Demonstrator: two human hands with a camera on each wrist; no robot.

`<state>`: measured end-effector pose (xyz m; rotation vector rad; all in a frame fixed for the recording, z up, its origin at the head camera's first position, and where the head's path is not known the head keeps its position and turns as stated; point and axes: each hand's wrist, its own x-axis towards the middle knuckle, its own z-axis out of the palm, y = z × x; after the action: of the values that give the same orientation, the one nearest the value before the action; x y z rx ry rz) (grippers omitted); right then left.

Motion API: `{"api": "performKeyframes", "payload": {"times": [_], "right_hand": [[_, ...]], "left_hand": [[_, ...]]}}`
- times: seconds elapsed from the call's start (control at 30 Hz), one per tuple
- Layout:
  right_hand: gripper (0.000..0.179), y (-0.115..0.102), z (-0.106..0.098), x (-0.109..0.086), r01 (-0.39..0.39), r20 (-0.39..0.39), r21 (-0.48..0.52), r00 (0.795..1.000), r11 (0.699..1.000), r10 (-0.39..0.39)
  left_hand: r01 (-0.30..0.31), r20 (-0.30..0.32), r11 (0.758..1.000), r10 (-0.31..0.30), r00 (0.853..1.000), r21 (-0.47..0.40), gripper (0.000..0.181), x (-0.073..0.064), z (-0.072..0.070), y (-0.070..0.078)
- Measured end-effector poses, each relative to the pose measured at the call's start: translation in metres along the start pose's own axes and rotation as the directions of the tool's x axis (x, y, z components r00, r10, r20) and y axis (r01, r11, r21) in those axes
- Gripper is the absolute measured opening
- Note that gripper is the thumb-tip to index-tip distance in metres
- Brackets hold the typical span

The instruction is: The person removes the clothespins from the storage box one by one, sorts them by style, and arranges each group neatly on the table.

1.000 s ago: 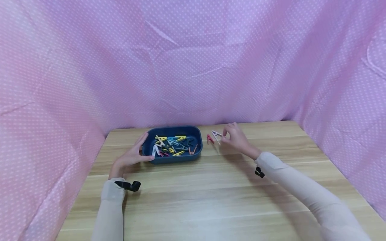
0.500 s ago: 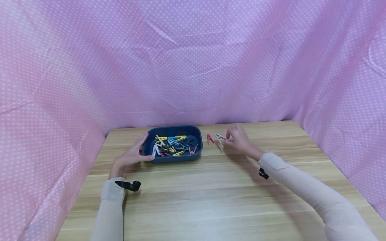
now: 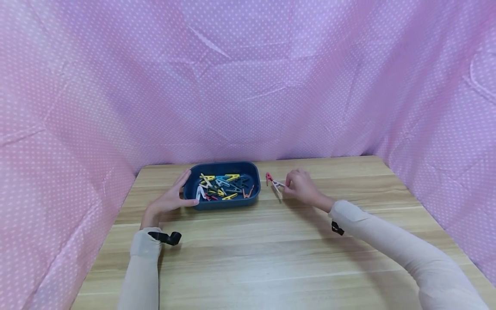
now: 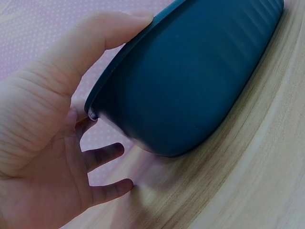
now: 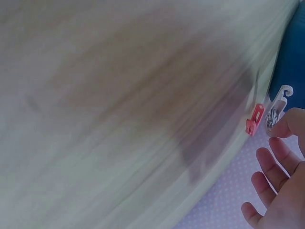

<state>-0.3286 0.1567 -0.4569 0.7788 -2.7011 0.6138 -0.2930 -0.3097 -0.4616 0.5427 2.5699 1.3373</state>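
Observation:
My left hand spans the left end of a dark blue tray. In the left wrist view its thumb lies on the tray's rim, with the other fingers spread and fairly straight. Several mixed-colour clothespins, among them a yellow clothespin and a white clothespin, lie inside. Right of the tray, my right hand pinches another white clothespin between thumb and forefinger. Beside it a red clothespin is on the table; whether the two touch, I cannot tell.
The wooden table reaches back to a pink dotted curtain, which also hangs at both sides. The tray stands near the table's back edge. A black wrist strap is on the left sleeve.
The white clothespin in my right hand first shifted right and toward me, then back left, close against the red one. My left hand and the tray have stayed in place.

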Motion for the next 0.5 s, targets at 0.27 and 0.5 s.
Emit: {"api": "performKeyframes", "payload": {"times": [0.27, 0.5], "right_hand": [[0.014, -0.007, 0.008, -0.007, -0.003, 0.021, 0.003, 1.000, 1.000, 0.002], [0.013, -0.013, 0.012, -0.008, 0.005, 0.027, -0.051, 1.000, 0.999, -0.003]], "left_hand": [[-0.001, 0.007, 1.000, 0.001, 1.000, -0.010, 0.113, -0.001, 0.001, -0.002], [0.003, -0.001, 1.000, -0.003, 1.000, 0.004, 0.114, -0.001, 0.002, 0.000]]}}
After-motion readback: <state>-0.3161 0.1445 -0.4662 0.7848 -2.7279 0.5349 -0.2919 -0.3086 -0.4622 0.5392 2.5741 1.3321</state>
